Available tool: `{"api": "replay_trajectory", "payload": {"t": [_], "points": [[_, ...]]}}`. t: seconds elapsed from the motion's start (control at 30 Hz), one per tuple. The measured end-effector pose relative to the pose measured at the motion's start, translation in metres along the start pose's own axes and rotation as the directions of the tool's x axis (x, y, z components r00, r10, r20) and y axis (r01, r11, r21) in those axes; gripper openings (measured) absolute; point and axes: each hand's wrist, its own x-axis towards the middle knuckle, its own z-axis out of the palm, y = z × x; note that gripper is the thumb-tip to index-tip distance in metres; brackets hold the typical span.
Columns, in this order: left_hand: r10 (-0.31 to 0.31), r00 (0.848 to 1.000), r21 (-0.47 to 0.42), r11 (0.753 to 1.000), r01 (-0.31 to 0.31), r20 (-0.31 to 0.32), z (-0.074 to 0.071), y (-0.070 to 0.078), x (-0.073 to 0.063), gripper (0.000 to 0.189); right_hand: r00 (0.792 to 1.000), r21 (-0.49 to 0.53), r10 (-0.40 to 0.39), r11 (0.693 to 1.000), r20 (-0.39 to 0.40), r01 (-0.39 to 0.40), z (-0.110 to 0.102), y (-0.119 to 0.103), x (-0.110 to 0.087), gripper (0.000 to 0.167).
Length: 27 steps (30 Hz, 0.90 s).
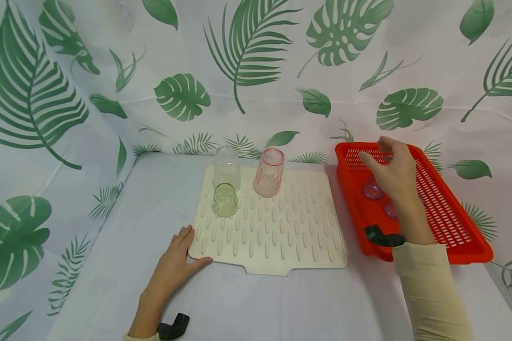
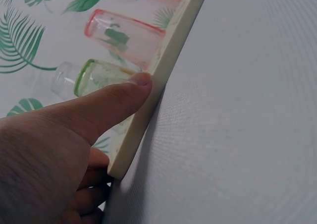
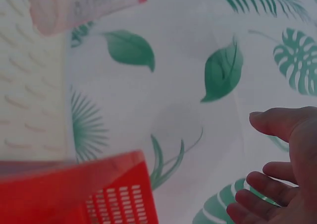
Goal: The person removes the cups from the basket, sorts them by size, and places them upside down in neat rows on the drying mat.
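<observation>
My left hand (image 1: pixel 173 263) rests at the near left corner of a cream draining mat (image 1: pixel 277 237). Its thumb touches the mat's front edge, and the other fingers lie along the left side, partly hidden in the left wrist view. Over the red basket (image 1: pixel 353 208) hovers my right hand (image 1: pixel 394 170), fingers spread and loosely bent, holding nothing. Purple-tinted glassware (image 1: pixel 372 191) lies in the basket, partly covered by the right hand and arm. On the mat stand a clear glass (image 1: pixel 227 166), a short green glass (image 1: pixel 225 201) and a tall pink glass (image 1: pixel 269 174).
The mat lies on a white-covered table (image 1: pixel 239 303), left of the basket. Behind both rises a leaf-patterned cloth (image 1: pixel 247 123), with another side of it at the left. The basket has raised, perforated walls and stands close to the back cloth.
</observation>
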Motion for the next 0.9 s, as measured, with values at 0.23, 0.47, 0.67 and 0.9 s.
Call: {"api": "replay_trajectory", "payload": {"t": [0.23, 0.47, 0.67, 0.9], "points": [[0.007, 1.000, -0.007, 1.000, -0.007, -0.003, 0.000, -0.001, 0.000, 0.100, 0.999, -0.037, 0.029, 0.999, 0.034, -0.028, -0.006, 0.029, 0.008, 0.081], [0.016, 1.000, -0.011, 1.000, -0.016, -0.009, 0.001, -0.001, 0.000, 0.100, 0.993, -0.092, 0.081, 0.993, 0.080, -0.074, -0.005, 0.049, 0.014, 0.085], [0.012, 1.000, -0.018, 1.000, -0.012, -0.009, -0.001, -0.001, 0.000, 0.099, 0.987, -0.142, 0.110, 0.985, 0.113, -0.093, -0.005, 0.062, 0.020, 0.086], [0.014, 1.000, -0.012, 1.000, -0.014, -0.013, 0.000, -0.003, -0.001, 0.100, 0.983, -0.187, 0.121, 0.978, 0.135, -0.095, -0.002, 0.073, 0.024, 0.086]]}}
